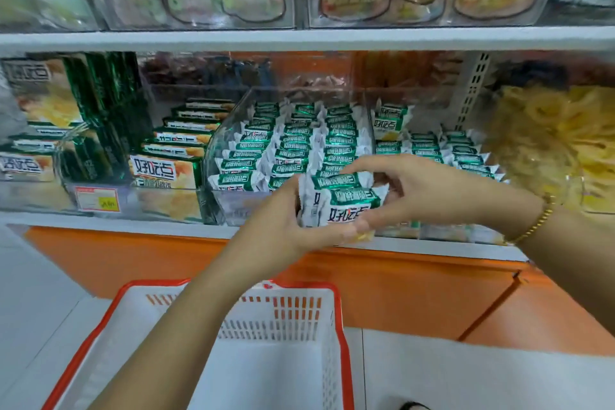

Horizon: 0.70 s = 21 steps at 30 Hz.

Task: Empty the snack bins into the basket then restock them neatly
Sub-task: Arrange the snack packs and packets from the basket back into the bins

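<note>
Both hands are on one small bundle of green-and-white snack packets (pixel 339 201), held just in front of the middle clear bin (pixel 226 130), at its front lip.

- Left hand (pixel 286 223): cupped under and around the bundle's left side, fingers curled onto it.
- Right hand (pixel 419 190): pinching the bundle from the right and top, with the thumb on the upper packet. Gold bracelet (pixel 540 218) on that wrist.
- The bundle looks like two or three packets, but the count isn't clear from this angle.
- The middle bin is full: same packets standing on edge in tidy rows, front to back.
- Next compartment to the right has more of the same packets (pixel 432 148), with a lower fill.
- Left of the bin are stacked green boxes (pixel 166 170) of the same brand. Far right are bags of yellow crisps (pixel 549 143).
- The bins sit on a white shelf (pixel 100 218) over an orange base.
- The basket (pixel 341 326), white with a red rim, is on the floor below the hands, with the left forearm crossing above it.
</note>
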Each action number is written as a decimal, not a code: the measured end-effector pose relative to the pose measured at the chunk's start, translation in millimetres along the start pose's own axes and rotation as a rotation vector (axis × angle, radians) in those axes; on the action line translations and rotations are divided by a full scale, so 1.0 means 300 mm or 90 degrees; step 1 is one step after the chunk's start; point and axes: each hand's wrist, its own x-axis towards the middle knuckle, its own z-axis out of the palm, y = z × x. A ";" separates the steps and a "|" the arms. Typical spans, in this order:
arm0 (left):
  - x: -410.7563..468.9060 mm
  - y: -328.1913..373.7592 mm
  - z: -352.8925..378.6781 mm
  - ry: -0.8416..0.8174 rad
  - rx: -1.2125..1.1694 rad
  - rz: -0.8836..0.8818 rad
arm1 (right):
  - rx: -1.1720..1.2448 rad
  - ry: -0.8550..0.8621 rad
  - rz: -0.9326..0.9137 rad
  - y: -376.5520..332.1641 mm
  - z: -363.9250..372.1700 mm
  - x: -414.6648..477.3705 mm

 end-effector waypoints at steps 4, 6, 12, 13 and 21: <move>0.156 0.034 0.001 0.056 0.058 0.040 | 0.052 0.092 0.055 0.096 -0.118 0.003; 0.226 0.004 0.009 0.085 0.144 0.036 | 0.032 0.178 0.125 0.169 -0.175 0.016; 0.293 -0.179 0.062 0.102 0.435 0.078 | -0.022 0.322 0.280 0.397 -0.242 0.123; 0.288 -0.197 0.072 0.131 0.453 0.094 | -0.031 0.308 0.288 0.428 -0.228 0.152; 0.288 -0.215 0.090 0.201 0.463 0.110 | -0.011 0.267 0.261 0.479 -0.176 0.354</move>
